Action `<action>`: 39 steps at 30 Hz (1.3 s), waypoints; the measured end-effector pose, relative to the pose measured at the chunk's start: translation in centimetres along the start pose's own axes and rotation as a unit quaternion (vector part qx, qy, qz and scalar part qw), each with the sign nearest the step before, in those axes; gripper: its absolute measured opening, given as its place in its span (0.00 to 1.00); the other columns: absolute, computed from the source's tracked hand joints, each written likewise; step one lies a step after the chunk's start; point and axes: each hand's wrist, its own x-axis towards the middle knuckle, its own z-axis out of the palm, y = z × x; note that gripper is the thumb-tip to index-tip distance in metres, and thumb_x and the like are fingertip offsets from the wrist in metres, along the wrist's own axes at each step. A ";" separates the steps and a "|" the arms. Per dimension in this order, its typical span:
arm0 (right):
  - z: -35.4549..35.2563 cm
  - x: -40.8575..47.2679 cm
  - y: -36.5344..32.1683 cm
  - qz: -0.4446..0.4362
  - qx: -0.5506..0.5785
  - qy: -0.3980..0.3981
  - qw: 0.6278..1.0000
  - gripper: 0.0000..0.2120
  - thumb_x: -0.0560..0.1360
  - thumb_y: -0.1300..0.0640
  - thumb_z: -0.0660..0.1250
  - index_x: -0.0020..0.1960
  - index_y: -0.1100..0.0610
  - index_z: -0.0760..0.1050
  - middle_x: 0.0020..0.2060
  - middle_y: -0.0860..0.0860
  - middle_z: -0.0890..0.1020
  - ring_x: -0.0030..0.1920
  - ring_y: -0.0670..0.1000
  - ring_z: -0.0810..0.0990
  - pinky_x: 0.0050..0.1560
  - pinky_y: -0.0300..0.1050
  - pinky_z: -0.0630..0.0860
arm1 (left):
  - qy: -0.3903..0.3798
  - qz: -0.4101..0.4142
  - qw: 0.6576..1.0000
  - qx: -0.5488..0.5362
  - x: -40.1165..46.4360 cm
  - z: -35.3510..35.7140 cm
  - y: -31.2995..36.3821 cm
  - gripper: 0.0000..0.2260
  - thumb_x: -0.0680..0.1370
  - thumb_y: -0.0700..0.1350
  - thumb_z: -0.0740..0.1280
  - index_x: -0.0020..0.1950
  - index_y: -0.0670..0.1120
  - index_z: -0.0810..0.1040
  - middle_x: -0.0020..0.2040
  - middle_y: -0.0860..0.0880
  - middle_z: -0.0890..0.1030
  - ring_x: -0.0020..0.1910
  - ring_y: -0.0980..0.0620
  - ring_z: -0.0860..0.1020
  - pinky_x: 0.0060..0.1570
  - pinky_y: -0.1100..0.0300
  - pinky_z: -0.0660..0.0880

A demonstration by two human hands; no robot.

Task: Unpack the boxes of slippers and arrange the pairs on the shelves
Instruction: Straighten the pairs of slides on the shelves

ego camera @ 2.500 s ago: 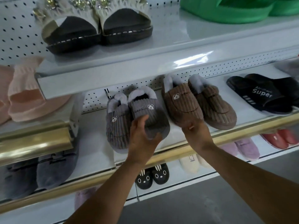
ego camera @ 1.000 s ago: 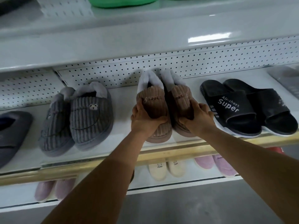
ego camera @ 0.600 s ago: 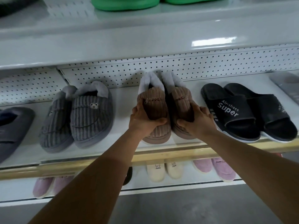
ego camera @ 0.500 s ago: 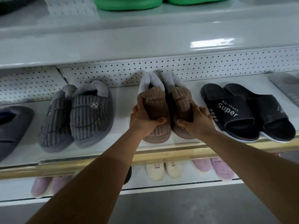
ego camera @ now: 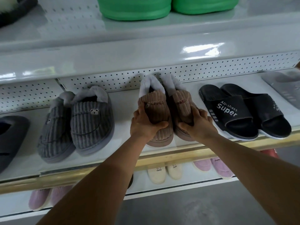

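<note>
Two brown corduroy slippers with pale fleece lining stand side by side on the middle shelf (ego camera: 126,132), heels toward the pegboard. My left hand (ego camera: 145,123) grips the toe of the left brown slipper (ego camera: 154,106). My right hand (ego camera: 197,125) grips the toe of the right brown slipper (ego camera: 181,104). The two slippers touch each other. A grey corduroy pair (ego camera: 78,120) with a small bear patch sits to their left on the same shelf.
Black "Super" slides (ego camera: 243,111) lie just right of my right hand. A dark slipper (ego camera: 11,137) is at the far left, green slides (ego camera: 134,8) on the shelf above. A gold rail (ego camera: 162,157) edges the shelf; cream (ego camera: 164,173) and pink pairs (ego camera: 215,166) sit below.
My left hand left the grey pair and joined the right on the brown pair. Over the last second both hands have kept their grip, with the pair hardly moving.
</note>
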 end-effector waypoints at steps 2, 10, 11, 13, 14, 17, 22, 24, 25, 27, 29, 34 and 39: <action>0.0 0.1 0.1 -0.002 -0.005 -0.005 1.000 0.42 0.71 0.38 0.67 0.77 0.46 0.50 0.73 0.54 0.59 0.70 0.63 0.60 0.67 0.60 0.65 | 0.000 -0.002 1.000 -0.012 0.1 0.1 -0.1 0.56 0.63 0.61 0.79 0.80 0.51 0.49 0.72 0.44 0.66 0.71 0.42 0.67 0.66 0.50 0.67; -0.8 -2.0 -0.2 0.004 -0.013 0.037 0.999 0.30 0.78 0.43 0.60 0.75 0.54 0.58 0.69 0.57 0.66 0.68 0.61 0.61 0.63 0.57 0.66 | 0.014 0.000 0.990 -0.142 -0.1 -0.2 -0.6 0.53 0.56 0.62 0.81 0.76 0.55 0.61 0.70 0.49 0.70 0.69 0.46 0.69 0.67 0.48 0.70; -1.0 -2.2 0.2 -0.004 -0.006 0.055 0.998 0.26 0.79 0.46 0.58 0.73 0.56 0.62 0.67 0.58 0.69 0.67 0.61 0.64 0.62 0.56 0.67 | 0.034 -0.004 0.984 -0.177 -0.3 -0.1 -0.9 0.49 0.56 0.63 0.80 0.73 0.54 0.66 0.67 0.50 0.74 0.65 0.48 0.72 0.65 0.49 0.72; -1.6 -2.5 0.9 -0.017 0.016 0.104 0.994 0.18 0.80 0.51 0.56 0.66 0.57 0.70 0.61 0.58 0.74 0.62 0.60 0.67 0.55 0.54 0.69 | 0.094 -0.028 0.967 -0.233 -1.2 0.1 -1.0 0.36 0.66 0.60 0.78 0.69 0.49 0.71 0.61 0.50 0.75 0.60 0.49 0.75 0.61 0.54 0.72; -1.8 -2.6 1.3 -0.020 0.027 0.128 0.991 0.15 0.80 0.53 0.55 0.63 0.57 0.72 0.58 0.57 0.76 0.60 0.59 0.69 0.51 0.53 0.70 | 0.134 -0.037 0.959 -0.246 -1.6 0.3 -1.1 0.30 0.71 0.57 0.75 0.68 0.46 0.71 0.60 0.47 0.75 0.60 0.47 0.75 0.61 0.54 0.72; -2.5 -2.9 2.5 -0.043 0.042 0.175 0.983 0.13 0.78 0.58 0.58 0.60 0.55 0.75 0.55 0.53 0.78 0.57 0.56 0.71 0.45 0.49 0.72 | 0.228 0.018 0.942 -0.246 -3.1 1.0 -0.7 0.18 0.77 0.55 0.67 0.61 0.45 0.74 0.56 0.43 0.77 0.56 0.43 0.77 0.58 0.46 0.75; -4.5 -2.5 5.2 -0.115 0.032 0.194 0.974 0.14 0.76 0.62 0.61 0.59 0.55 0.77 0.54 0.53 0.79 0.58 0.57 0.72 0.44 0.46 0.71 | 0.235 0.112 0.937 -0.235 -5.5 3.7 3.9 0.10 0.75 0.50 0.66 0.54 0.48 0.76 0.49 0.47 0.80 0.48 0.49 0.79 0.50 0.53 0.76; -6.1 -2.2 6.6 -0.142 0.021 0.202 0.969 0.14 0.75 0.63 0.62 0.58 0.56 0.78 0.52 0.55 0.78 0.55 0.59 0.73 0.44 0.48 0.71 | 0.211 0.143 0.940 -0.226 -6.3 5.6 6.6 0.11 0.75 0.46 0.68 0.57 0.46 0.77 0.48 0.47 0.81 0.48 0.50 0.80 0.49 0.54 0.76; -7.0 -2.0 7.5 -0.150 0.014 0.208 0.966 0.14 0.74 0.63 0.62 0.57 0.56 0.78 0.52 0.56 0.78 0.53 0.60 0.73 0.45 0.50 0.72 | 0.195 0.155 0.941 -0.231 -6.6 6.7 8.0 0.13 0.75 0.45 0.69 0.59 0.44 0.76 0.50 0.45 0.81 0.49 0.49 0.80 0.51 0.53 0.76; -8.8 -1.7 9.6 -0.149 -0.008 0.224 0.963 0.16 0.72 0.63 0.65 0.59 0.56 0.77 0.54 0.57 0.77 0.54 0.61 0.72 0.50 0.53 0.70 | 0.171 0.159 0.949 -0.211 -7.0 9.1 10.7 0.18 0.73 0.46 0.70 0.62 0.44 0.75 0.53 0.46 0.80 0.50 0.49 0.80 0.55 0.52 0.76; -10.5 -1.4 12.2 -0.121 -0.027 0.223 0.967 0.21 0.71 0.60 0.67 0.64 0.55 0.73 0.60 0.57 0.74 0.59 0.61 0.69 0.56 0.55 0.67 | 0.119 0.120 0.965 -0.202 -7.5 11.4 13.5 0.22 0.73 0.45 0.72 0.66 0.48 0.72 0.55 0.49 0.78 0.48 0.53 0.79 0.54 0.53 0.77; -13.4 0.2 19.4 0.019 0.001 0.113 0.993 0.48 0.65 0.50 0.74 0.76 0.50 0.49 0.74 0.56 0.55 0.72 0.61 0.57 0.70 0.59 0.59 | -0.003 0.069 0.989 -0.134 -7.3 16.4 17.5 0.43 0.72 0.48 0.76 0.79 0.50 0.54 0.74 0.48 0.61 0.72 0.50 0.64 0.72 0.63 0.58; -13.8 1.8 23.6 0.042 0.043 0.001 0.998 0.53 0.61 0.44 0.76 0.76 0.50 0.47 0.70 0.58 0.60 0.68 0.65 0.64 0.66 0.57 0.66 | -0.069 0.024 0.996 -0.043 -6.2 20.0 19.2 0.62 0.62 0.53 0.82 0.80 0.52 0.39 0.78 0.46 0.50 0.77 0.44 0.55 0.74 0.53 0.60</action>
